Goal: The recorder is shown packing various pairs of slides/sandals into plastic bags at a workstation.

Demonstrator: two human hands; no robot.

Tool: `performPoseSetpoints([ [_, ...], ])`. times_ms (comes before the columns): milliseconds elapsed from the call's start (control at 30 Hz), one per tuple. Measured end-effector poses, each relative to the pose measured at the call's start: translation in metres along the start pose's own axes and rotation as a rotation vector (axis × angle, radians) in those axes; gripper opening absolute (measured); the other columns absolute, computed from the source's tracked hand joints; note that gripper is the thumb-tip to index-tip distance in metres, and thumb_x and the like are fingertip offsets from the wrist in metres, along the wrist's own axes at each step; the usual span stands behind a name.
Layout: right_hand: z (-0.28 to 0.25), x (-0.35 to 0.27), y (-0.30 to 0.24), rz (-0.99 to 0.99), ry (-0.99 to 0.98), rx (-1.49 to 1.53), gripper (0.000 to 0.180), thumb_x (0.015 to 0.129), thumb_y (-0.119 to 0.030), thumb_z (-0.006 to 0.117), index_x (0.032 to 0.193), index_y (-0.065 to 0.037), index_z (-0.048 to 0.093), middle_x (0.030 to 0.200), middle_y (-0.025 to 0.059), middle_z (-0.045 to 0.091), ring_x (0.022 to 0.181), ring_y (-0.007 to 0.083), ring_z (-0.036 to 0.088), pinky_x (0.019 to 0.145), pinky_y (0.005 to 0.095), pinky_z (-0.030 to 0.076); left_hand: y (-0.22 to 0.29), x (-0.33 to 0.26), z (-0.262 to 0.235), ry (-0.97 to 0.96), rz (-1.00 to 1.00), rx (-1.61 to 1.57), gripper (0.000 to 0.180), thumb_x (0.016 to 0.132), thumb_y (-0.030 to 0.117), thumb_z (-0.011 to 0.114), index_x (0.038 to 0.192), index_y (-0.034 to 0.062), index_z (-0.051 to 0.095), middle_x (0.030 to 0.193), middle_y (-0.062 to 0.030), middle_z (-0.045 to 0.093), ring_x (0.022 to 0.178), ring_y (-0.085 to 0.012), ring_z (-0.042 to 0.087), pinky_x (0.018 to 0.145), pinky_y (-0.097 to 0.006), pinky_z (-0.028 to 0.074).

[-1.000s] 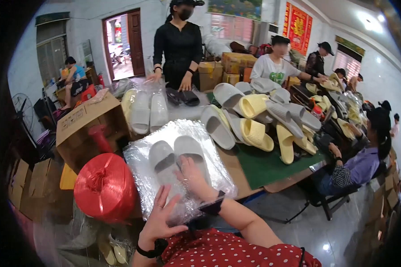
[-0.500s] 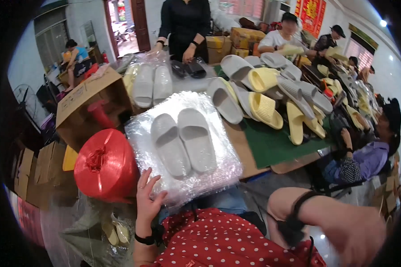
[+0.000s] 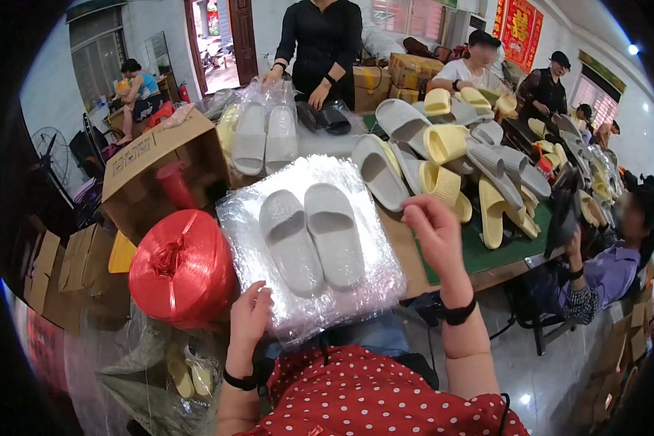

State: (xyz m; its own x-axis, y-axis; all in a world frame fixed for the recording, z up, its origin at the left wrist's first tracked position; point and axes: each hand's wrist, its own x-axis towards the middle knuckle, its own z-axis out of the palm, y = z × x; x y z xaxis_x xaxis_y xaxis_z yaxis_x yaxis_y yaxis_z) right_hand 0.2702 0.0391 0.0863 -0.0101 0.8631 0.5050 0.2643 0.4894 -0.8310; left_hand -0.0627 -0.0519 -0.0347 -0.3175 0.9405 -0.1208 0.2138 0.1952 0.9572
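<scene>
A pair of grey slide slippers (image 3: pixel 313 240) lies side by side on a stack of clear plastic bags (image 3: pixel 374 280) in front of me. Glossy film seems to cover the pair. My left hand (image 3: pixel 250 318) is at the stack's near left corner, its fingers bent together on the edge of the plastic. Past the stack's right edge, my right hand (image 3: pixel 437 231) is raised with its fingers curled in a pinch. Their tips are close to the toe of a grey slipper (image 3: pixel 379 171); I cannot make out whether anything is between them.
A red roll of plastic twine (image 3: pixel 182 265) stands left of the stack, by an open cardboard box (image 3: pixel 160 156). Yellow and grey slippers (image 3: pixel 443 182) pile up on a green mat (image 3: pixel 479 258) at right. Across the table a person in black (image 3: pixel 320 54) touches bagged slippers (image 3: pixel 265 138).
My right hand has come up from the lower right to beside the stack. My left hand's fingers, spread before, are now drawn together. The whole view has shifted slightly.
</scene>
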Motion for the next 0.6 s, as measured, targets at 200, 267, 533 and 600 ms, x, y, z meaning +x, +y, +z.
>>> performPoseSetpoints([
  [200,0.031,-0.023,0.086,0.235,-0.166,-0.537,0.064,0.081,-0.048,0.076,0.123,-0.002,0.062,0.094,0.0130,0.067,0.087,0.0270,0.065,0.077,0.0359,0.051,0.028,0.007,0.020,-0.173,0.089,0.583,0.047,0.090,0.051,0.064,0.087,0.0049,0.072,0.078,-0.0123,0.072,0.077,-0.0287,0.071,0.072,-0.038,0.053],
  [267,0.029,-0.034,0.087,0.341,-0.335,-0.633,0.059,0.081,-0.046,0.077,0.118,-0.001,0.065,0.090,0.0130,0.068,0.081,0.0271,0.066,0.073,0.0364,0.051,0.022,0.001,0.019,-0.197,0.163,0.568,0.033,0.087,0.035,0.073,0.089,0.0024,0.068,0.076,-0.0111,0.072,0.071,-0.0233,0.071,0.064,-0.035,0.053],
  [533,0.006,-0.022,0.111,0.494,-0.409,-0.020,0.021,0.089,-0.020,0.071,0.096,0.000,0.072,0.080,-0.0015,0.068,0.072,0.0059,0.058,0.064,0.0229,0.046,-0.030,0.028,-0.010,-0.160,0.148,-0.175,0.006,0.089,0.005,0.066,0.089,-0.0004,0.063,0.079,-0.0062,0.069,0.065,-0.0107,0.062,0.058,-0.025,0.049],
  [600,0.006,-0.018,0.112,0.500,-0.450,0.036,0.021,0.090,-0.020,0.071,0.098,0.000,0.072,0.081,-0.0010,0.069,0.072,0.0064,0.058,0.065,0.0231,0.047,-0.037,0.036,-0.014,-0.106,0.136,-0.116,0.008,0.091,0.007,0.064,0.092,-0.0010,0.063,0.079,-0.0073,0.070,0.066,-0.0094,0.061,0.058,-0.024,0.048],
])
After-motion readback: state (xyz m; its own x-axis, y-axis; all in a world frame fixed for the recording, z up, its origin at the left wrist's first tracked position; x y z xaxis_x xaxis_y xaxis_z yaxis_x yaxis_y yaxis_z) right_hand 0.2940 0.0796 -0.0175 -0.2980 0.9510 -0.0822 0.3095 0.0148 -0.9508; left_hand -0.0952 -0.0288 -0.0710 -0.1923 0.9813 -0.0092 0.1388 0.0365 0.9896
